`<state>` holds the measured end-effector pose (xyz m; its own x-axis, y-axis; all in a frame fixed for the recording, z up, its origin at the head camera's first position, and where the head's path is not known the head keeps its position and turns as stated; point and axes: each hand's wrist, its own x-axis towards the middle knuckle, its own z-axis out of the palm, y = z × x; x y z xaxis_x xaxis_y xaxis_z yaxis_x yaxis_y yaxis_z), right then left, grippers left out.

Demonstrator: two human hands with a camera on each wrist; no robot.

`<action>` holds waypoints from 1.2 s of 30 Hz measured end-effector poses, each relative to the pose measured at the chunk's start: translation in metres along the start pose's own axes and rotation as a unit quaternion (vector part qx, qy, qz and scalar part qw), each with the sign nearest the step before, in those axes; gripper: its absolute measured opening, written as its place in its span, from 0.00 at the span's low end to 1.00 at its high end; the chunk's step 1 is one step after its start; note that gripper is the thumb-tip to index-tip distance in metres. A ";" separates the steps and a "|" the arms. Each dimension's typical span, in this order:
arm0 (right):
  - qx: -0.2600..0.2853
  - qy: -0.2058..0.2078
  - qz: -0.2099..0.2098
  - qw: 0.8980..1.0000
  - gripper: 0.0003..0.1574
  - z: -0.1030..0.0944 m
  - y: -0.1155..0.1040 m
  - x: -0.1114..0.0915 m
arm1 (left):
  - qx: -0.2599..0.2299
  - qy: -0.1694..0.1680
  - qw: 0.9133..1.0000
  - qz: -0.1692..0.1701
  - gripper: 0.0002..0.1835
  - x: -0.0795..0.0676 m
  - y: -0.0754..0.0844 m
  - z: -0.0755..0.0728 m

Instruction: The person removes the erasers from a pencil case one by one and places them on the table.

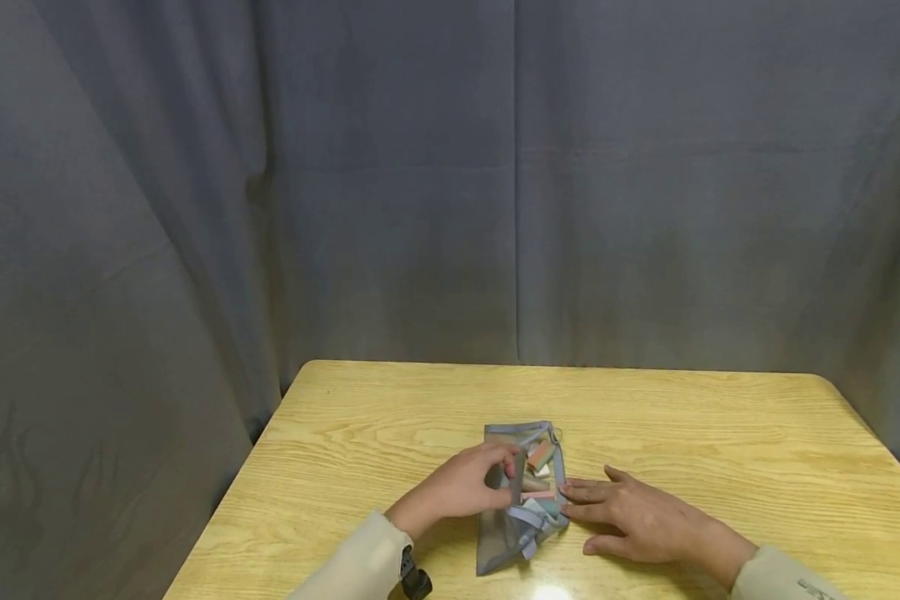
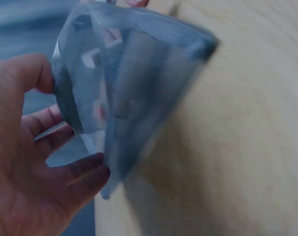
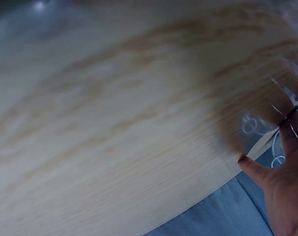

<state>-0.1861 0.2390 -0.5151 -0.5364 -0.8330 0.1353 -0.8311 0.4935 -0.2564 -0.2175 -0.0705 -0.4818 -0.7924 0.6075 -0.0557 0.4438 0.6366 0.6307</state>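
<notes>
A grey see-through mesh zip pouch [image 1: 495,540] lies on the table with its mouth gaping toward the right. Inside it are several small items, among them an orange-and-green block [image 1: 542,454], a pink piece [image 1: 537,495] and white pieces. My left hand [image 1: 461,483] pinches the pouch's upper opening edge between thumb and fingers and holds it up. In the left wrist view the pouch mesh [image 2: 144,64] stands lifted in a peak. My right hand [image 1: 641,517] has its fingers stretched out, fingertips at the pouch's right edge; its thumb [image 3: 257,172] is spread apart in the right wrist view.
The light wood table [image 1: 390,400] has rounded far corners. Grey curtains [image 1: 390,208] hang behind it and along both sides. A black watch-like band [image 1: 416,577] sits on my left wrist, over a light sleeve [image 1: 363,558].
</notes>
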 end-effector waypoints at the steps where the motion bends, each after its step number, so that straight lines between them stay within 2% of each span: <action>1: 0.000 0.000 0.000 1.000 0.34 0.000 0.000 0.000 | -0.001 -0.006 1.000 0.007 0.08 -0.002 -0.003 0.001; 6: 0.003 -0.003 0.003 1.000 0.34 0.001 0.001 0.000 | -0.018 -0.029 0.999 0.026 0.16 -0.007 -0.012 0.003; 10: 0.001 -0.004 0.002 1.000 0.34 0.001 0.002 0.000 | -0.013 -0.032 0.999 0.040 0.22 -0.008 -0.016 0.004; 14: 0.004 -0.005 0.000 1.000 0.35 0.001 0.001 0.000 | -0.005 -0.033 0.998 0.045 0.22 -0.010 -0.021 0.006; 20: 0.001 -0.003 0.002 1.000 0.35 0.002 0.000 0.000 | -0.025 -0.034 0.999 0.033 0.22 -0.013 -0.024 0.009; 24: -0.003 -0.002 0.003 1.000 0.34 0.001 0.000 0.001 | -0.018 -0.033 0.997 0.067 0.23 -0.014 -0.021 0.007; 29: 0.000 -0.004 0.007 1.000 0.34 0.000 0.000 0.000 | 0.000 -0.064 0.992 0.113 0.21 -0.013 -0.017 0.001; 33: 0.000 0.001 0.005 1.000 0.34 0.000 0.000 0.000 | 0.017 -0.067 0.993 0.100 0.19 -0.009 -0.015 -0.001; 36: 0.006 0.000 0.004 1.000 0.34 0.001 0.000 -0.001 | 0.019 -0.041 0.997 0.070 0.16 -0.008 -0.016 0.000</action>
<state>-0.1855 0.2392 -0.5164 -0.5436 -0.8287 0.1336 -0.8247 0.4976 -0.2689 -0.2178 -0.0856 -0.4910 -0.6855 0.7272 -0.0336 0.5644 0.5601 0.6064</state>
